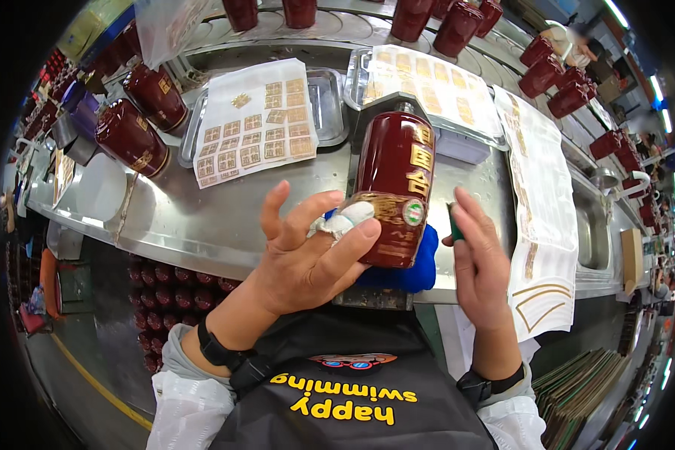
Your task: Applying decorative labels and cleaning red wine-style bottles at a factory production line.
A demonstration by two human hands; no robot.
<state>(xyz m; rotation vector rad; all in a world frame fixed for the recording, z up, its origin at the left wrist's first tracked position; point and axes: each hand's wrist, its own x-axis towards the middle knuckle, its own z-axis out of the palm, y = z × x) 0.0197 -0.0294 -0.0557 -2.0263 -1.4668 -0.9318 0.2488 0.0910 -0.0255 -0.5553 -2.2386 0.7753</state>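
Observation:
A dark red glossy bottle (394,161) with gold lettering and a round green-and-white emblem leans back on a blue cloth (420,266), set on a stand at the bench's front edge. My left hand (307,255) is at the bottle's lower left side, its fingers spread. White wrapping (346,219) covers one of its fingers; whether that finger presses on the bottle I cannot tell. Just right of the bottle, apart from it, my right hand (480,259) pinches a small dark green piece (454,223) between thumb and fingers.
Paper sheets of gold decals (255,124) (427,82) lie on metal trays behind the bottle. A long white decal sheet (544,217) hangs over the bench edge at right. More red bottles (131,135) stand at left and along the conveyor (337,37). A sink (596,225) is at far right.

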